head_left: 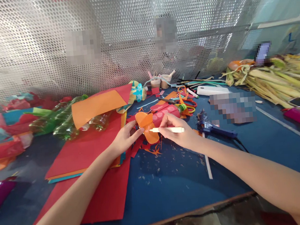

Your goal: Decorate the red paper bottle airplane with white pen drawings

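Nearest the cam: L forearm (75,192) and R forearm (249,168), both bare, reaching fwd to my grip. Btwn my hands sits an orange paper cutout (143,120), w/ rounded lobes. L hand (127,137) has its L edge pinched, thumb on top, other fingers mostly hidden behind. R hand (176,129) is clasped round a white marker (171,129), tip pointing L at approx the cutout's middle; can't tell if it's touching.

Just beyond, btwn my hands: a red dotted bottle (167,112) w/ green cap; can't tell if cutout's attached. Paper scraps (154,150) just below the cutout. Scissors (191,107) beyond R hand, near the cap. Blue glue gun (220,131) R of my R hand, w/ a white strip (208,165) nearer me.

L of my L hand, partly under its forearm: red paper stack (82,155). Past that, green plastic bottles (65,121), w/ an orange sheet (99,104) across some. Corn husks (270,81) well off R. All on a blue table (159,192); perforated metal screen (123,20) behind.
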Tool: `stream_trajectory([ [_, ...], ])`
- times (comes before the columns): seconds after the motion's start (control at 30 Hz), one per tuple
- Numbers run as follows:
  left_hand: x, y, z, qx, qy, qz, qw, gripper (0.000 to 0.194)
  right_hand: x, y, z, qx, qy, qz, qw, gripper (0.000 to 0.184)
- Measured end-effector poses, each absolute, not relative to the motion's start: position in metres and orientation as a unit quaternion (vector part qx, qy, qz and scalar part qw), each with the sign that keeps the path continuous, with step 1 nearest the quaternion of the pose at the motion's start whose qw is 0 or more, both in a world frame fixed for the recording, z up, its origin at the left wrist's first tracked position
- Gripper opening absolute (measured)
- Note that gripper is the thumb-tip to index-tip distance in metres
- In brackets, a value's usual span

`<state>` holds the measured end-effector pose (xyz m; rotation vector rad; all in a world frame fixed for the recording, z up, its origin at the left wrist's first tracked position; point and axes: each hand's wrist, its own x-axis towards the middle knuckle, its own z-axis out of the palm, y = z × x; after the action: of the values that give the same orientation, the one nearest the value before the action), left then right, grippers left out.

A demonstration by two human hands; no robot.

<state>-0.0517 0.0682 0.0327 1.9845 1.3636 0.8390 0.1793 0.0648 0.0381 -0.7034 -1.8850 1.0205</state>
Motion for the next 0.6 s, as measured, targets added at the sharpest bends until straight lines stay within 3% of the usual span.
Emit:
stream_trajectory([
  [0.6, -0.0524, 0.0689, 0.0312, 0.746, 0.512, 0.313, 0.289, 0.065, 0.1798, 0.0630, 0.0401, -0.277, -0.759, 0.413, 0.420, 0.021],
])
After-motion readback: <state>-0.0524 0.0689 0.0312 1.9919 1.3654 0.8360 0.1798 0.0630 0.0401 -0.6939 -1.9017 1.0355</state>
